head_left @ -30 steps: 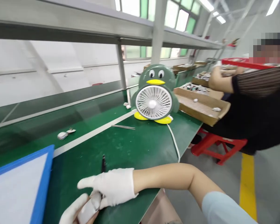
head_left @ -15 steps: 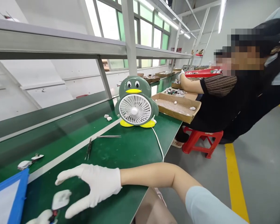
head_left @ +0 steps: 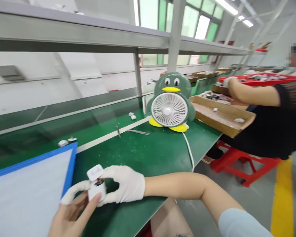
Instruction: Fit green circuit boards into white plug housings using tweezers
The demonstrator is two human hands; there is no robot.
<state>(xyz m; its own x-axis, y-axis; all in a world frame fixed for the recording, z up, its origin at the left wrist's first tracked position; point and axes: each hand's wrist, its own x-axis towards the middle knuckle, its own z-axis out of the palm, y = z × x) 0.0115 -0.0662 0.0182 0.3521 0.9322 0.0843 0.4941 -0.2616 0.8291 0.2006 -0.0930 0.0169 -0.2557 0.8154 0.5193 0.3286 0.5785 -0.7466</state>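
Note:
A small white plastic housing (head_left: 96,191) with an open lid and dark and red parts inside is held just above the green bench (head_left: 148,154). My right hand (head_left: 124,184), in a white glove, pinches it from the right between thumb and fingers. From below left, my left hand (head_left: 69,217) comes in palm up. Its bare thumb presses on the housing's front, and one finger wears a white cover.
A blue-framed white board (head_left: 27,184) lies at the left. A penguin-shaped fan (head_left: 170,103) with a white cable (head_left: 188,151) stands further back, tweezers (head_left: 138,132) beside it. A co-worker (head_left: 273,121) sits at right by a cardboard tray (head_left: 222,115) and red stool (head_left: 244,161).
My right hand hovered open over the white housing on the bench; now both hands hold it lifted. The view has swung back to the left.

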